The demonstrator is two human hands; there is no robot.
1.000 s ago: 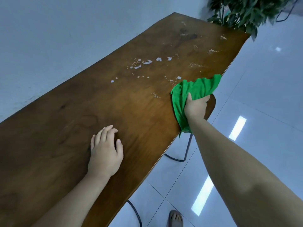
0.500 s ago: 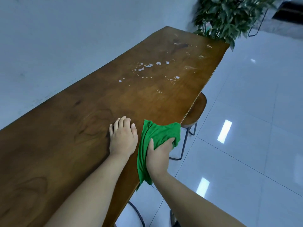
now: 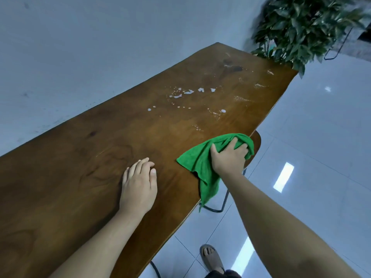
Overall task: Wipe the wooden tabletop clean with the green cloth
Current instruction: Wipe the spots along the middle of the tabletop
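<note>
A long wooden tabletop (image 3: 100,157) runs from the lower left toward the upper right. Its near end is cut off by the bottom and left borders of the view. Both forearms enter from the bottom border, and nothing of the person above them shows.

At the tabletop's far end stands a leafy plant (image 3: 301,27). It is blurred, partly cropped by the top border, and its base is hidden behind the wood. Under the tabletop's right edge a rounded brown stool seat (image 3: 257,140) sticks out. Most of it is covered by the tabletop and the cloth, and only part of its dark metal frame shows. Below the tabletop's near right edge, a foot in a sandal (image 3: 210,257) rests on the glossy tiled floor (image 3: 321,137).

White droplets and smears (image 3: 186,93) are scattered across the far half of the tabletop. Some fainter ones toward the far end are hard to make out.

The green cloth (image 3: 198,161) lies at the tabletop's right edge, nearer than the droplets. One corner lies flat on the wood and a tail hangs over the edge. The right hand (image 3: 228,157) presses down on the cloth, its fingers curled into the fabric and bunching it. The fingertips are buried in the folds.

The left hand (image 3: 138,187) rests palm down on the bare wood, near the cloth but apart from it. Its fingers are straight and close together, and it holds nothing.
</note>
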